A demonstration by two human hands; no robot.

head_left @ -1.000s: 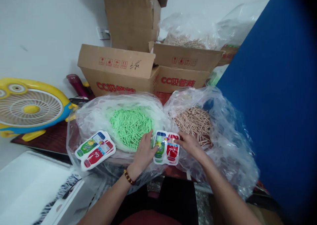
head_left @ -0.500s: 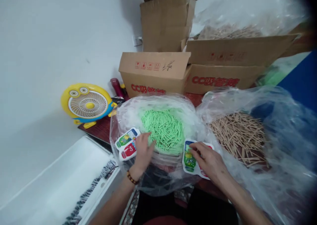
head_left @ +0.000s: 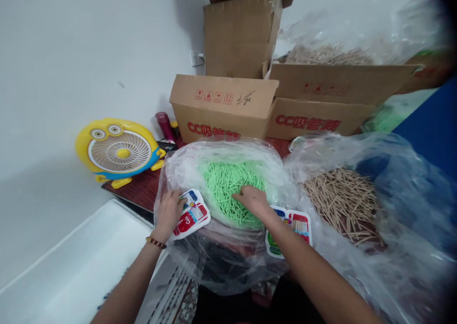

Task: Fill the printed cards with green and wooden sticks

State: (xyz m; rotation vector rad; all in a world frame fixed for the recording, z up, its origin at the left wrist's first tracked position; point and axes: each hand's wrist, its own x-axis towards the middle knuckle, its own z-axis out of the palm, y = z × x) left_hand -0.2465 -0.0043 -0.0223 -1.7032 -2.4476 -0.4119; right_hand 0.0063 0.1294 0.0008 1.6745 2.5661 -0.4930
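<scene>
A heap of thin green sticks (head_left: 228, 186) lies in an open clear plastic bag (head_left: 178, 164) in front of me. My right hand (head_left: 254, 199) reaches into the heap, its fingers pinched together at the sticks. On the bag's left edge is a jar-printed packet (head_left: 193, 218) with red and blue artwork. My left hand (head_left: 170, 213) is over that packet's left half, fingers closed; what they pinch is hidden. A second such packet (head_left: 302, 223) lies on the right, partly under my right forearm.
Brown sticks (head_left: 342, 200) lie in another clear bag on the right. Cardboard boxes (head_left: 221, 107) stand behind. At the left are a yellow fan (head_left: 123, 152), a dark red bottle (head_left: 164, 125) and a white tub (head_left: 82, 252).
My right hand has moved left and up from the right packet into the green sticks. My left hand has gone from the edge of the green heap leftward onto the left packet.
</scene>
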